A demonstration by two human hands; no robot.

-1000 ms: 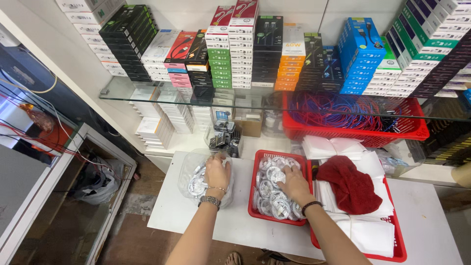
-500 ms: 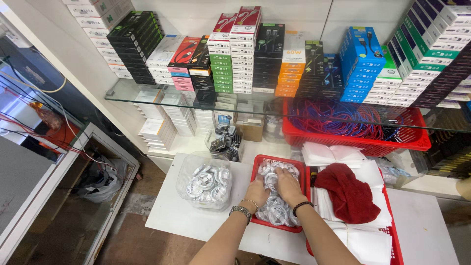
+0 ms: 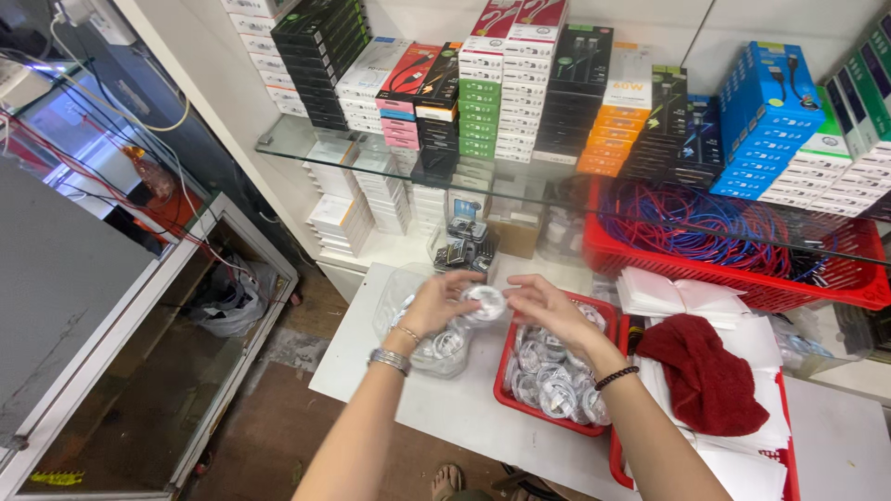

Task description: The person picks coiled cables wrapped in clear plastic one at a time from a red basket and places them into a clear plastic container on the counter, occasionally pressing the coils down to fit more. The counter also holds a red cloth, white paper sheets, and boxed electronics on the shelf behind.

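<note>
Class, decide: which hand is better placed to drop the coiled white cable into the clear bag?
Probably the left hand: it pinches the coiled white cable directly above the clear bag; the right hand hovers over the red tray.

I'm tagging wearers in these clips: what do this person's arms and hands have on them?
Both forearms are bare, no sleeves or gloves. The left hand has a silver metal watch band and a thin bracelet at its wrist. The right hand has a dark beaded bracelet.

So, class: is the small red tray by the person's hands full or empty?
Nearly full. The small red tray holds a heap of bagged white cable coils up to about its rim.
</note>
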